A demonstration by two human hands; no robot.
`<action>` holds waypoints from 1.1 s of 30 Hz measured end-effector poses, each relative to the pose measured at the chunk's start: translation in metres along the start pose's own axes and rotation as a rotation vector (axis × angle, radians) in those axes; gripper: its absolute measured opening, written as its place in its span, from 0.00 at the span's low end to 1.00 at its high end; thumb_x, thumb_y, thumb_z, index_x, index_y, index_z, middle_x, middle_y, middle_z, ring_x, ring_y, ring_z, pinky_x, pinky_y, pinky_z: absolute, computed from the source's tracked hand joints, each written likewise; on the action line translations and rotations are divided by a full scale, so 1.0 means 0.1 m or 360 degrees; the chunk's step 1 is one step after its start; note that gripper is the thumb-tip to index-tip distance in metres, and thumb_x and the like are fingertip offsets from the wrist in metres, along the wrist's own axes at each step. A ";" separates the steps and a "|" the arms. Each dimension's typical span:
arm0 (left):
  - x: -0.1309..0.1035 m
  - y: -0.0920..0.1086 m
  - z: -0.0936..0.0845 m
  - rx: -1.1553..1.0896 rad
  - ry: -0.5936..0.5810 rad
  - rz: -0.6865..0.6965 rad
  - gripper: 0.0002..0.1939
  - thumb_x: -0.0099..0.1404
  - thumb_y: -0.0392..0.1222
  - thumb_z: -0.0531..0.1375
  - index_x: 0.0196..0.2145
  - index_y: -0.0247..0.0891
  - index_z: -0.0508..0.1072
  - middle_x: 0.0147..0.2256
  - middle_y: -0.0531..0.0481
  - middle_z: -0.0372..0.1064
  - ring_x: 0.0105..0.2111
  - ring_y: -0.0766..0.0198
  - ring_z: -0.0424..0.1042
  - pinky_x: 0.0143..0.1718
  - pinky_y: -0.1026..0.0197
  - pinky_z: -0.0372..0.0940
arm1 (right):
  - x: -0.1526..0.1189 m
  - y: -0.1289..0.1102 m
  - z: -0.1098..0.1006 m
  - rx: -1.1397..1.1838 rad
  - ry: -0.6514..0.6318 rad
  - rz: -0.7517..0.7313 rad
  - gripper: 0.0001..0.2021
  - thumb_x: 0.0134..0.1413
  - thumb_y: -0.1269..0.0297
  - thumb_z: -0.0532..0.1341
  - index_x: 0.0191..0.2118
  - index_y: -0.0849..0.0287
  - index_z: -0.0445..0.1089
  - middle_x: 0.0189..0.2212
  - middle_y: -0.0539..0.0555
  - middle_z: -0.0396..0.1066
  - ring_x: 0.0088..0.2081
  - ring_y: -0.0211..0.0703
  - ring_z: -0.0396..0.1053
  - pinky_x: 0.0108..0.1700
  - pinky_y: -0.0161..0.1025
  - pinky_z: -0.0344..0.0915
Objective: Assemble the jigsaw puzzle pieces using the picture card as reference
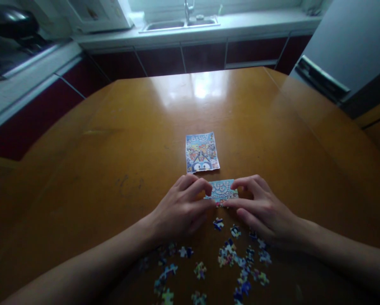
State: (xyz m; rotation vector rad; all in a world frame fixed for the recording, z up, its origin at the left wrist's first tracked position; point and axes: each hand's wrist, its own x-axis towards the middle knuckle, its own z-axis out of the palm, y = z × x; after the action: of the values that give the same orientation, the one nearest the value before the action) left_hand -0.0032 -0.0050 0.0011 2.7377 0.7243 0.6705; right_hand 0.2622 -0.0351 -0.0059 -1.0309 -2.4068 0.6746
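Note:
A partly joined jigsaw puzzle (pixel 222 189), light blue with white lettering, lies flat on the wooden table. My left hand (pixel 190 205) grips its left side, forefinger bent on the top and thumb at the lower edge. On the opposite side, my right hand (pixel 260 205) pinches it the same way, with the fingers of both hands nearly meeting at the bottom edge. Just below lie two loose puzzle pieces, one blue and white (pixel 218 223) and one dark and pale (pixel 235 231). Beyond the puzzle is a colourful printed picture sheet (pixel 202 152) with a cartoon face and the same style of lettering.
Several loose puzzle pieces (pixel 241 262) are scattered toward me, some partly under my forearms. The brown table (pixel 139 127) has a rounded far edge. Behind it stand a counter with a sink (pixel 164 25), a stove (pixel 15 55) at left and a grey fridge (pixel 352 46) at right.

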 end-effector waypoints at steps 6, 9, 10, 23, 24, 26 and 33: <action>0.00 -0.02 0.03 0.0024 -0.0037 0.0004 0.10 0.65 0.33 0.59 0.43 0.42 0.75 0.44 0.45 0.65 0.42 0.55 0.61 0.44 0.51 0.64 | 0.02 -0.03 0.00 -0.0116 -0.0052 -0.0032 0.16 0.65 0.65 0.56 0.55 0.47 0.72 0.57 0.58 0.58 0.55 0.55 0.55 0.54 0.56 0.61; 0.00 -0.02 0.04 0.0037 -0.0043 0.0002 0.12 0.65 0.32 0.58 0.44 0.42 0.75 0.45 0.45 0.65 0.43 0.55 0.61 0.44 0.52 0.65 | 0.03 -0.02 0.01 -0.0146 -0.0064 -0.0030 0.16 0.66 0.65 0.56 0.55 0.47 0.71 0.57 0.58 0.59 0.55 0.55 0.55 0.54 0.57 0.60; 0.00 -0.02 0.05 0.0045 -0.0042 0.0000 0.12 0.65 0.31 0.58 0.44 0.42 0.74 0.45 0.45 0.65 0.43 0.55 0.61 0.45 0.52 0.65 | 0.03 -0.02 0.01 -0.0152 -0.0069 -0.0030 0.15 0.66 0.64 0.55 0.55 0.47 0.71 0.57 0.58 0.59 0.55 0.55 0.54 0.55 0.57 0.60; 0.04 0.06 0.09 0.0030 -0.0019 -0.0081 0.13 0.63 0.27 0.57 0.43 0.39 0.73 0.47 0.44 0.63 0.47 0.54 0.59 0.49 0.51 0.65 | 0.04 0.01 0.03 -0.0100 0.0037 -0.0024 0.13 0.68 0.64 0.54 0.52 0.49 0.72 0.62 0.57 0.56 0.60 0.54 0.53 0.59 0.58 0.58; 0.04 0.07 0.09 0.0029 0.0036 -0.0097 0.13 0.62 0.26 0.57 0.42 0.39 0.73 0.48 0.45 0.62 0.48 0.54 0.59 0.50 0.51 0.65 | 0.04 0.03 0.03 -0.0048 0.0095 -0.0018 0.13 0.68 0.64 0.53 0.51 0.49 0.72 0.62 0.57 0.55 0.60 0.54 0.53 0.59 0.58 0.58; 0.03 0.07 0.08 0.0044 0.0190 -0.0150 0.12 0.62 0.26 0.57 0.40 0.39 0.73 0.49 0.45 0.61 0.49 0.53 0.58 0.50 0.49 0.64 | 0.03 0.05 0.04 0.0048 0.0201 0.0026 0.12 0.68 0.65 0.53 0.49 0.50 0.73 0.61 0.56 0.56 0.59 0.53 0.54 0.58 0.57 0.59; 0.04 -0.02 0.05 0.0146 0.0591 -0.0363 0.13 0.60 0.25 0.57 0.38 0.41 0.73 0.46 0.47 0.62 0.47 0.55 0.59 0.46 0.50 0.62 | 0.03 0.07 0.01 0.0277 0.0553 0.0231 0.13 0.68 0.66 0.50 0.41 0.54 0.73 0.53 0.57 0.64 0.54 0.51 0.61 0.54 0.55 0.62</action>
State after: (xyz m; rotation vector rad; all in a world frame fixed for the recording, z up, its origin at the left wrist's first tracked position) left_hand 0.0015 -0.0021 -0.0023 2.5772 1.1519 1.1296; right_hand 0.2633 -0.0284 -0.0104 -1.1512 -1.9562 0.6770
